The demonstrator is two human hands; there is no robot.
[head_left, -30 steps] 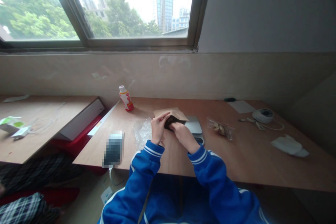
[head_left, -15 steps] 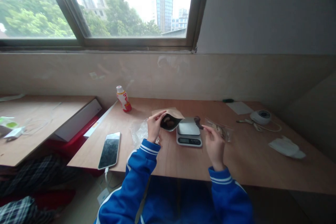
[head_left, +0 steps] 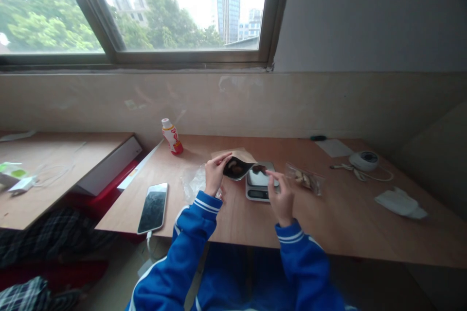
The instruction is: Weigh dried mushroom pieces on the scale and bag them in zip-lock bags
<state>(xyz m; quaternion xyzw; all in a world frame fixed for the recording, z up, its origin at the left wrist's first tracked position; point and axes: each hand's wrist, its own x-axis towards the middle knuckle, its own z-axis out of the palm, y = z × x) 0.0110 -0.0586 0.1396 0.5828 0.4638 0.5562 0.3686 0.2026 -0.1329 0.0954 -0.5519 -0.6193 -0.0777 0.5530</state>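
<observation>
My left hand (head_left: 215,173) is shut on the rim of a kraft paper pouch (head_left: 235,167), which has a dark lining and an open mouth showing brown contents. My right hand (head_left: 280,193) pinches a small dark brown piece (head_left: 260,170) that hangs over a digital kitchen scale (head_left: 257,189). The piece seems not to touch the scale's white platform. A flat kraft paper sheet or bag (head_left: 233,154) lies under the pouch, partly hidden by it.
A crumpled clear plastic bag (head_left: 193,183) lies left of my left hand, and a smartphone (head_left: 153,208) on a cable lies further left. A clear bag of pale pieces (head_left: 304,179) lies right of the scale. A bottle (head_left: 172,137) stands at the back of the wooden table (head_left: 350,233).
My right hand has moved left from beside the scale to above it, still pinching the dark piece. One second ago both hands were together at the pouch, hiding most of the scale.
</observation>
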